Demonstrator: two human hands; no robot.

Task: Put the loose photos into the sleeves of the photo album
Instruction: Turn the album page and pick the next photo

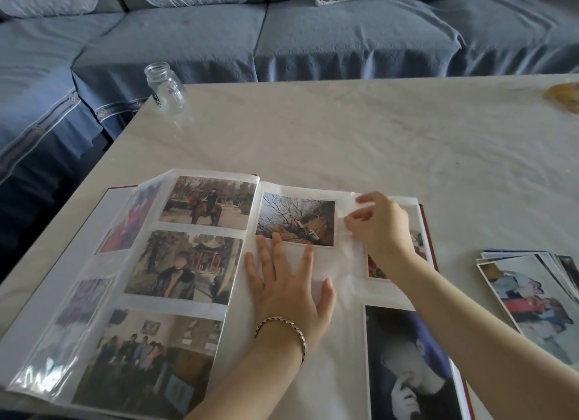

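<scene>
The photo album [340,350] lies open on the table, its left page filled with photos in clear sleeves. On the right page a tree photo [296,217] sits in the top sleeve. My left hand [286,286] lies flat with spread fingers on the blank sleeve just below that photo. My right hand [380,224] is at the right edge of the top sleeve, fingers curled and pinching the clear plastic beside the tree photo. A stack of loose photos [532,297] lies on the table to the right of the album.
A clear glass jar [165,87] stands near the table's far left corner. A yellowish object [565,97] sits at the far right edge. A blue sofa [282,37] runs behind and left of the pale table [376,144].
</scene>
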